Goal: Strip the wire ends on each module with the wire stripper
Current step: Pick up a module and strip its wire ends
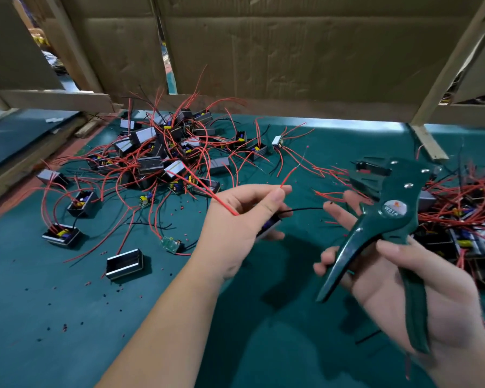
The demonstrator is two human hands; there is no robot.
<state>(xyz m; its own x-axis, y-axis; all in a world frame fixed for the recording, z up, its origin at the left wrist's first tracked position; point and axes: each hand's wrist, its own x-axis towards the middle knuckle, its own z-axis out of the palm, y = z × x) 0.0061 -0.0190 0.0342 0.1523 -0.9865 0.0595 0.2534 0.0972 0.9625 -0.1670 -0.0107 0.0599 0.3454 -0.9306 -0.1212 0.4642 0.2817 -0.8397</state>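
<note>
The left hand (244, 219) pinches a red wire (289, 177), fingers together. The right hand (420, 284) fingers curl around the green wire stripper (389, 217).

A heap of modules (163, 152) lies left on the table (67, 317), another heap (465, 225) right, cardboard (263, 51) behind.

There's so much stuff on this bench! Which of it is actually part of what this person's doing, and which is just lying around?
In the job: wire stripper in the right hand; module and its red wire in the left hand; heap of wired modules.

Lying about: cardboard wall, wooden frame, insulation bits on the green mat.
</note>
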